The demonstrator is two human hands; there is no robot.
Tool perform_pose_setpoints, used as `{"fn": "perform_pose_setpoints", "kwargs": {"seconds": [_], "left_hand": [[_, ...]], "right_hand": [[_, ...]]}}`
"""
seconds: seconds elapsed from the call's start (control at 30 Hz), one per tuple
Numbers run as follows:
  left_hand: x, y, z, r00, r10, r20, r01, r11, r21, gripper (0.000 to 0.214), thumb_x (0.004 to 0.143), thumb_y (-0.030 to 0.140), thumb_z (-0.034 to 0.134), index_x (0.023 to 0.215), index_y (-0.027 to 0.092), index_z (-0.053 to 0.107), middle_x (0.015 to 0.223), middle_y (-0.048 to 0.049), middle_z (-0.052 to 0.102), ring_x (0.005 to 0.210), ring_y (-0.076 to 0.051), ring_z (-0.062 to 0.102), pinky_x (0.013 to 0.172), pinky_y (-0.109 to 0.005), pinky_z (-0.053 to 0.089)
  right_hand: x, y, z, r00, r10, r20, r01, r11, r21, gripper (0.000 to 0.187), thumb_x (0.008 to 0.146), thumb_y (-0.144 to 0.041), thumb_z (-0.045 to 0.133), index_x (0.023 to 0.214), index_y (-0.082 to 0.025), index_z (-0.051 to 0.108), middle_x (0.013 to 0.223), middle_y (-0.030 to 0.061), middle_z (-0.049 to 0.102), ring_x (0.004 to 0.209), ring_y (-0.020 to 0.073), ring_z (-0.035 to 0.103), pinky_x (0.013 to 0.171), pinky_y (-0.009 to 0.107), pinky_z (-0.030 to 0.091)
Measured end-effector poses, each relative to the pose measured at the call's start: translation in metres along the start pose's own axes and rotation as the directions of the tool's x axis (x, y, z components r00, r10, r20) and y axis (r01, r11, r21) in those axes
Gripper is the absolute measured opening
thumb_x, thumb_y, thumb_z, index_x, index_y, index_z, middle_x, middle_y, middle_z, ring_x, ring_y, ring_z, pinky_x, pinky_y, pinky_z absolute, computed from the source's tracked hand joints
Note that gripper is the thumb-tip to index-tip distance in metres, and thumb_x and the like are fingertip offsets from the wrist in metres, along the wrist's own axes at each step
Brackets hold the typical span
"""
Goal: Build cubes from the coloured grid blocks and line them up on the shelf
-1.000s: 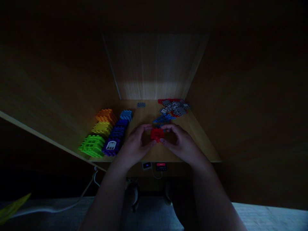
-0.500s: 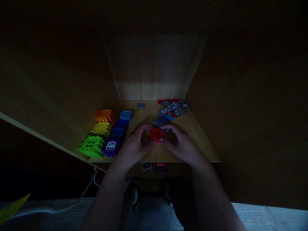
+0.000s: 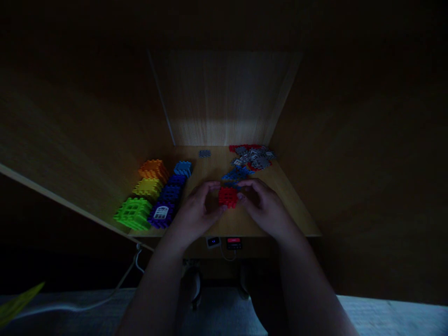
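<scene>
Pinching red block (image 3: 228, 197) between left hand (image 3: 195, 213) and right hand (image 3: 266, 210), both closed on its sides, at near middle of desk (image 3: 212, 169). Left of it, coloured cubes (image 3: 150, 187); far right, loose pile (image 3: 254, 157).

One head-worn camera looks forward and down, close over a dim wooden desk (image 3: 217, 168).

Bare left hand (image 3: 194, 211), bare right hand (image 3: 266, 209), 2 bare forearms
</scene>
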State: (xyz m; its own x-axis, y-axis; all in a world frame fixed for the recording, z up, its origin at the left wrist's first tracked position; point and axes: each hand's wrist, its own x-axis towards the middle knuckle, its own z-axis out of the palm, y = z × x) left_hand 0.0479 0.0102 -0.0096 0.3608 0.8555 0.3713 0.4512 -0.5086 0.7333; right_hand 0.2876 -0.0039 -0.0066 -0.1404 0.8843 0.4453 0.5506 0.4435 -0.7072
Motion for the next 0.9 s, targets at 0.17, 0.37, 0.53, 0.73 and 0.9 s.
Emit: {"fn": "perform_pose_setpoints", "kwargs": {"seconds": [0.17, 0.37, 0.53, 0.73, 0.9], "left_hand": [[-0.001, -0.001, 0.000, 1.000, -0.007, -0.013, 0.007, 1.000, 0.014, 0.050, 0.097, 0.034, 0.078, 0.142, 0.027, 0.058, 0.145, -0.0081, 0.071, 0.138, -0.028, 0.067, 0.121, -0.048, 0.052], [0.000, -0.001, 0.000, 1.000, -0.009, -0.007, 0.009, 1.000, 0.012, 0.052, 0.097, 0.035, 0.079, 0.143, 0.026, 0.057, 0.146, -0.0097, 0.070, 0.139, -0.028, 0.066, 0.121, -0.050, 0.051], [0.000, -0.003, 0.000, 1.000, 0.025, -0.013, -0.025, 1.000, 0.006, 0.049, 0.097, 0.032, 0.078, 0.141, 0.027, 0.059, 0.147, -0.0094, 0.070, 0.140, -0.028, 0.065, 0.122, -0.050, 0.050], [-0.001, -0.003, 0.002, 0.999, 0.019, -0.029, -0.019, 1.000, 0.002, 0.049, 0.097, 0.034, 0.078, 0.142, 0.027, 0.059, 0.145, -0.0092, 0.070, 0.138, -0.027, 0.066, 0.121, -0.049, 0.051], [-0.001, -0.003, 0.002, 0.999, 0.012, -0.030, -0.012, 1.000, 0.001, 0.048, 0.097, 0.033, 0.078, 0.141, 0.027, 0.060, 0.146, -0.0089, 0.070, 0.139, -0.028, 0.066, 0.121, -0.048, 0.051]], "right_hand": [[0.001, 0.007, 0.001, 0.994, 0.026, -0.107, -0.035, 0.995, -0.089, 0.019, 0.106, -0.037, 0.060, 0.121, -0.028, 0.069, 0.123, 0.0086, 0.077, 0.116, 0.0288, 0.074, 0.106, 0.050, 0.058], [0.016, 0.017, -0.004, 0.995, -0.015, -0.102, -0.014, 0.961, -0.277, 0.033, 0.101, -0.039, 0.069, 0.130, -0.024, 0.068, 0.136, 0.0164, 0.069, 0.132, 0.0363, 0.065, 0.114, 0.059, 0.052], [0.060, 0.025, -0.013, 0.991, -0.007, 0.133, 0.061, 0.911, -0.408, 0.064, 0.087, -0.037, 0.086, 0.145, -0.023, 0.065, 0.153, 0.0185, 0.064, 0.145, 0.0411, 0.057, 0.120, 0.063, 0.045], [0.103, 0.039, -0.019, 0.957, 0.088, 0.277, 0.053, 0.884, -0.465, 0.036, 0.082, -0.026, 0.090, 0.117, -0.029, 0.079, 0.124, 0.0077, 0.082, 0.117, 0.0329, 0.075, 0.104, 0.048, 0.056], [0.109, 0.048, -0.019, 0.968, 0.139, 0.207, -0.021, 0.873, -0.487, 0.021, 0.083, -0.023, 0.086, 0.102, -0.026, 0.078, 0.108, 0.0064, 0.083, 0.100, 0.0283, 0.076, 0.088, 0.038, 0.055]]}}
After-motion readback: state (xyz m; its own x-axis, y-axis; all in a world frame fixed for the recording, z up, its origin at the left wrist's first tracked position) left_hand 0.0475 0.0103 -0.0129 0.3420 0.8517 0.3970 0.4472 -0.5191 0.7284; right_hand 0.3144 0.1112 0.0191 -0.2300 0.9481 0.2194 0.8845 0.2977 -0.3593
